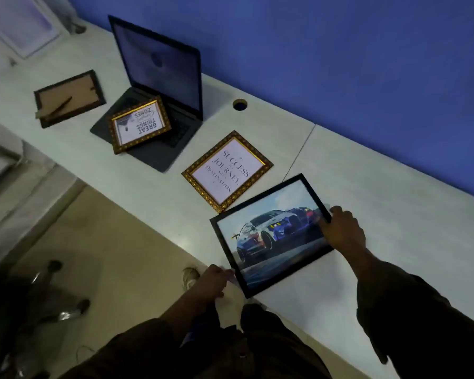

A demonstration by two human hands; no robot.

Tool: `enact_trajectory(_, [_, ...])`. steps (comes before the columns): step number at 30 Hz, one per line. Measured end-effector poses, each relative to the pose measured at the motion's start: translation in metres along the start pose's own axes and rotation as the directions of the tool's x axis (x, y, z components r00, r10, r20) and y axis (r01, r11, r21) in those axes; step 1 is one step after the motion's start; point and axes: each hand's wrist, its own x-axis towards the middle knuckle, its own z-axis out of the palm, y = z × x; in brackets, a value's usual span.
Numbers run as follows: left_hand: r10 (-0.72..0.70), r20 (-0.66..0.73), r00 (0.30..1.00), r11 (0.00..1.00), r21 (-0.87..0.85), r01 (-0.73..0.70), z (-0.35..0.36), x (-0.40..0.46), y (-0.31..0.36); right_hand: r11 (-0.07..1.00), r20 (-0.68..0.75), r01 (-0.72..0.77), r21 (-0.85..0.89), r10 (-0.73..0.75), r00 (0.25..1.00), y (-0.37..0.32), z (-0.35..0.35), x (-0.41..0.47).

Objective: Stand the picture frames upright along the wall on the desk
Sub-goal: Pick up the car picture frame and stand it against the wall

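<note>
A black-framed car picture [268, 236] lies near the desk's front edge. My right hand [342, 228] grips its far right edge, and my left hand [214, 280] holds its near left corner. Beyond it a gold frame with the "Success" text [226, 170] lies flat, face up. A smaller gold frame with "Great things" text [140, 124] rests tilted on the laptop's keyboard. At the far left a dark frame [69, 98] lies face down, its stand showing. No frame stands against the blue wall [340, 64].
An open dark laptop [162, 86] sits on the white desk [381, 173] by the wall. A round cable hole [240, 104] is right of it. A chair base [58, 296] stands on the floor at lower left.
</note>
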Motion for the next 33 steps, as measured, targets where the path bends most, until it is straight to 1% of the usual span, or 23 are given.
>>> enact_trajectory(1, [-0.019,-0.034,0.999,0.999,-0.035,0.018,0.007,0.005,-0.002,1.0,0.02,0.006,0.013,-0.006,1.0,0.0,0.0,0.001])
enact_trajectory(2, [-0.093,-0.062,0.994,0.98,-0.18,0.081,0.009,0.003,-0.001,1.0,0.045,0.0,0.018,-0.001,0.999,-0.001,-0.002,0.0])
enact_trajectory(3, [-0.138,-0.089,0.986,0.956,-0.272,0.109,0.013,0.005,-0.001,1.0,0.056,0.007,0.025,-0.008,0.998,-0.001,0.001,0.003])
enact_trajectory(6, [-0.179,-0.148,0.973,0.923,-0.368,0.114,0.017,0.007,0.01,0.999,0.071,0.003,0.042,-0.006,0.997,-0.006,0.001,0.005])
enact_trajectory(7, [-0.197,-0.156,0.968,0.896,-0.43,0.113,0.018,0.009,0.013,0.998,0.065,0.001,0.071,-0.005,0.998,-0.009,0.001,0.006])
enact_trajectory(10, [-0.246,-0.14,0.959,0.807,-0.578,0.122,0.019,0.003,0.023,0.973,0.113,-0.079,0.217,0.056,0.992,-0.022,-0.002,0.008])
enact_trajectory(12, [-0.252,-0.143,0.957,0.793,-0.598,0.119,0.02,0.0,0.028,0.961,0.16,-0.11,0.252,0.071,0.985,-0.031,0.003,0.009])
enact_trajectory(14, [-0.261,-0.155,0.953,0.778,-0.618,0.113,0.016,-0.001,0.027,0.969,0.164,-0.077,0.236,0.039,0.986,-0.039,0.008,0.007])
enact_trajectory(16, [-0.279,-0.134,0.951,0.747,-0.652,0.127,0.011,-0.006,0.025,0.957,0.171,-0.065,0.284,0.016,0.985,-0.047,0.007,0.001])
enact_trajectory(19, [-0.284,-0.097,0.954,0.719,-0.68,0.145,0.01,-0.007,0.018,0.941,0.133,-0.055,0.335,0.01,0.991,-0.053,0.007,-0.003])
enact_trajectory(21, [-0.255,-0.112,0.96,0.713,-0.693,0.108,0.008,-0.01,0.013,0.932,0.072,-0.043,0.359,0.019,0.997,-0.054,0.007,-0.009])
enact_trajectory(26, [-0.158,-0.221,0.962,0.722,-0.69,-0.04,-0.011,-0.023,0.009,0.9,-0.047,0.023,0.435,-0.003,0.999,-0.073,0.001,-0.026])
enact_trajectory(30, [-0.094,-0.329,0.94,0.711,-0.682,-0.168,-0.046,-0.038,0.008,0.864,-0.09,0.087,0.496,-0.048,0.995,-0.11,-0.004,-0.039])
enact_trajectory(33, [-0.103,-0.41,0.906,0.679,-0.694,-0.237,-0.083,-0.039,-0.008,0.817,-0.113,0.173,0.551,-0.132,0.985,-0.151,-0.004,-0.054])
